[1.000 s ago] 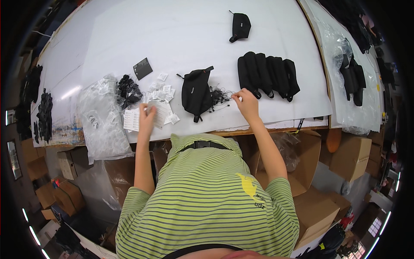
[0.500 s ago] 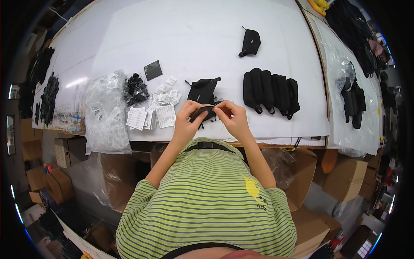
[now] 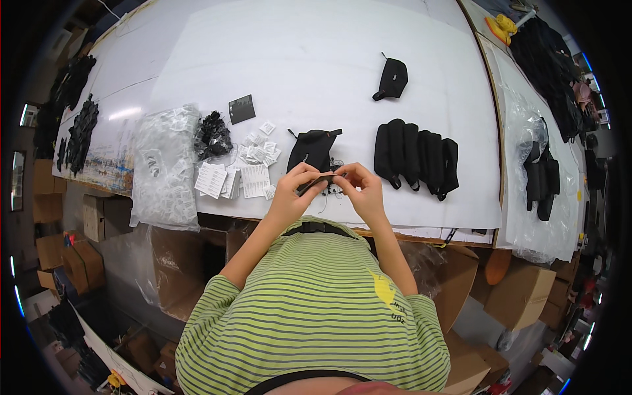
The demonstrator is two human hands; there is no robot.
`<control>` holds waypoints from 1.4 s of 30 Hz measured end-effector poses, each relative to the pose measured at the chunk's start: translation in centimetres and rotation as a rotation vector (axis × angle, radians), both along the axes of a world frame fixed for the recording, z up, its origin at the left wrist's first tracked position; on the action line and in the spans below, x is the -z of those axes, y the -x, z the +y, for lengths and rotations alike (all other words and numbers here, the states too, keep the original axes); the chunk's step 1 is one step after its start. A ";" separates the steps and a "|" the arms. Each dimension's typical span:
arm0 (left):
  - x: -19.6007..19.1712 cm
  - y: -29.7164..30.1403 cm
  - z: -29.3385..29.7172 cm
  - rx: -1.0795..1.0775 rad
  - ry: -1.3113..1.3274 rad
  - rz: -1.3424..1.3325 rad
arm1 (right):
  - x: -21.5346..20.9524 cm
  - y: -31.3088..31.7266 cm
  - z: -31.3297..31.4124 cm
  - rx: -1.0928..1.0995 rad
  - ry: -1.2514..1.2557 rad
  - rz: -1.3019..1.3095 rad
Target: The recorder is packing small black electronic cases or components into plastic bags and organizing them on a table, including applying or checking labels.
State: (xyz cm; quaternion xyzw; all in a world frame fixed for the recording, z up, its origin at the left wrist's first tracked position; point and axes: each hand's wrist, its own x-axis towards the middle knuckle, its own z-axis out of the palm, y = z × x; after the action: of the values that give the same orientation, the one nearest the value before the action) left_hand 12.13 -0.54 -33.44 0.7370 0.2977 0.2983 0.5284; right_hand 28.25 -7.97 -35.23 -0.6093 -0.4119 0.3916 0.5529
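In front of me both hands pinch a small dark flat card [image 3: 316,182]. My left hand [image 3: 293,192] grips its left end between thumb and fingers, and my right hand [image 3: 362,192] has closed on its right end. Just beyond the hands a black pouch [image 3: 312,146] lies flat on the white table, its lower part hidden by my fingers. Small black cord pieces [image 3: 336,162] are scattered beside it, partly covered by my right hand.
Left of the hands lie white printed slips [image 3: 255,181], small clear packets [image 3: 258,153], a black bundle [image 3: 212,136], a dark card [image 3: 241,109] and a bulging plastic bag [image 3: 164,168]. Several black pouches [image 3: 411,151] sit in a row at right, another pouch [image 3: 393,79] beyond.
The card has been tilted to a thinner, more edge-on view, with my hands still at it. The whole view has shifted slightly, so the table items appear lower.
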 end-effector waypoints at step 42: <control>4.8 -3.0 0.0 0.055 0.331 -0.099 | 2.0 0.2 -1.7 0.049 0.106 0.595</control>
State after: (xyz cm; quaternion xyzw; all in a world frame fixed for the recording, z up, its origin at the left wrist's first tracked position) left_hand 15.18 -0.53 -38.24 0.6321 0.2960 0.2667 0.6646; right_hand 28.06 -9.62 -37.26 -0.5058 -0.1960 0.5603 0.6260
